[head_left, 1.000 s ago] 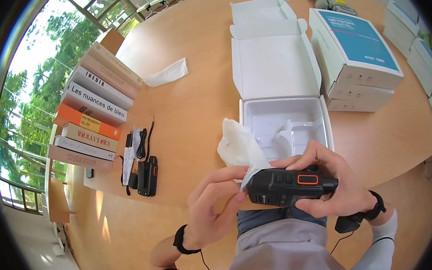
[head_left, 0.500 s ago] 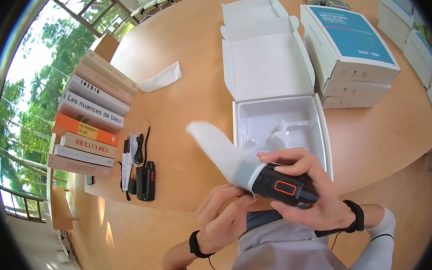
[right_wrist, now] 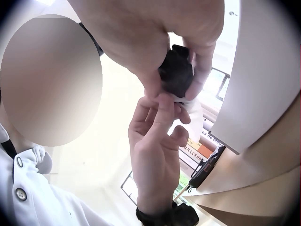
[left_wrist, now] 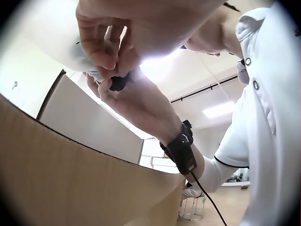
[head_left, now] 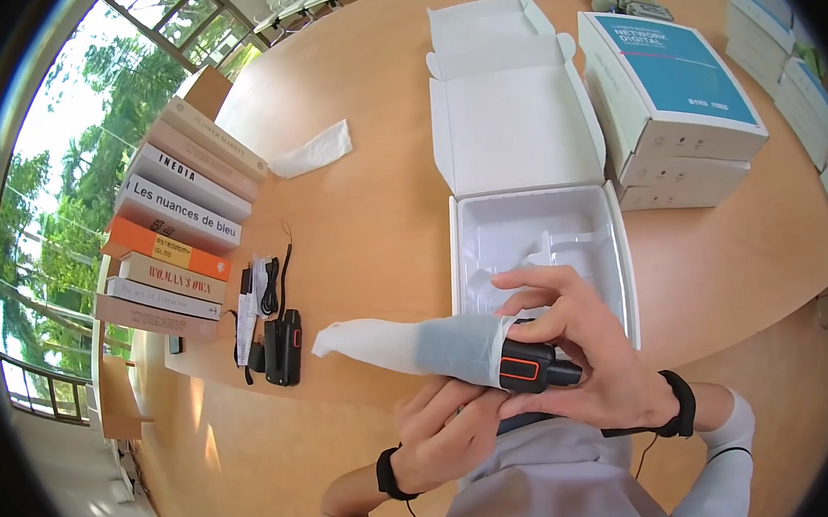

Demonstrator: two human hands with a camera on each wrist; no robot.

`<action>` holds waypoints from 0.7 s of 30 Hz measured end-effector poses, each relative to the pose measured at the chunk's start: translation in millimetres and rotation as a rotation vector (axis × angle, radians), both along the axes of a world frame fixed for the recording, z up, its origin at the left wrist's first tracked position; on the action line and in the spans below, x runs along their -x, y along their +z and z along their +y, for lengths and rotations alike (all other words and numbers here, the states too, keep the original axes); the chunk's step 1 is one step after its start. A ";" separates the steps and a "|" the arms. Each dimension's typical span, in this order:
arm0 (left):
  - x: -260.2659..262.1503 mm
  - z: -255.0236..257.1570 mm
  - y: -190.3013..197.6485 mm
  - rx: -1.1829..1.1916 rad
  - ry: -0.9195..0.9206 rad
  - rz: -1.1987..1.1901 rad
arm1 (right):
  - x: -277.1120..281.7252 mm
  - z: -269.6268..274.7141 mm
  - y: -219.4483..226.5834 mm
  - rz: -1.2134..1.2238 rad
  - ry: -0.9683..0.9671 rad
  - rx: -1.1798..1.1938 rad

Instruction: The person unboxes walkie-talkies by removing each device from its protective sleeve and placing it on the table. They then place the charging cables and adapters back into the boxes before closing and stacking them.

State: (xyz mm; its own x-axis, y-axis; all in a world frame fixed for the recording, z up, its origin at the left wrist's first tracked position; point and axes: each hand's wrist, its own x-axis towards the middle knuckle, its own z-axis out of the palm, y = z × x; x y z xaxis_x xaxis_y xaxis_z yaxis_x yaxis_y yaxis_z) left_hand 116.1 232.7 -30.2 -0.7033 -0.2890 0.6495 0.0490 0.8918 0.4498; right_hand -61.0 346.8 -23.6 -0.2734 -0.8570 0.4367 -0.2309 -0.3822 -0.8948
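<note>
your black handset [head_left: 525, 367] lies just left of your right grip [head_left: 599, 366], its long axis running roughly left to right across your front, the bare knobbed end toward that palm and the rest inside a white sleeve [head_left: 372, 348] whose limp tail points left. what the move turns on, i'd judge, is how that axis lines up with the sleeve's mouth. your right grip is nearer the bare end, drawn in close with thumb below and fingers above, pinching the body; your left grip [head_left: 449, 436] sits on your side of the sleeve's mouth, fingers curled, and seems to pinch its edge, though the fingertips are partly hidden. counting up: one handset held, one second handset [head_left: 285, 352] on the tabletop [head_left: 374, 232], one sleeve around the first, one loose sleeve [head_left: 313, 151] lying flat, one open box [head_left: 623, 274] beyond your grips, two closed boxes [head_left: 670, 101] stacked beside it, and eight books [head_left: 184, 211] piled at the left
</note>
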 end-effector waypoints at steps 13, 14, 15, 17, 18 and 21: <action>29.2 -46.7 98.3 0.102 -0.303 -0.450 | 8.4 8.6 13.0 -0.117 -0.018 -0.057; 33.0 -51.3 99.1 0.003 -0.427 -0.584 | 7.2 6.8 12.4 -0.175 -0.009 -0.027; 37.0 -52.3 101.2 -0.066 -0.431 -0.602 | 8.3 7.0 15.3 -0.176 -0.041 -0.015; 43.4 -51.7 103.8 -0.204 -0.444 -0.646 | 9.6 8.9 20.3 -0.185 -0.113 0.009; 45.6 -48.3 103.3 -0.238 -0.400 -0.645 | 7.7 9.6 19.3 -0.083 -0.250 0.075; 48.3 -37.1 94.9 -0.354 -0.317 -0.606 | 2.5 14.4 17.9 0.304 -0.532 0.199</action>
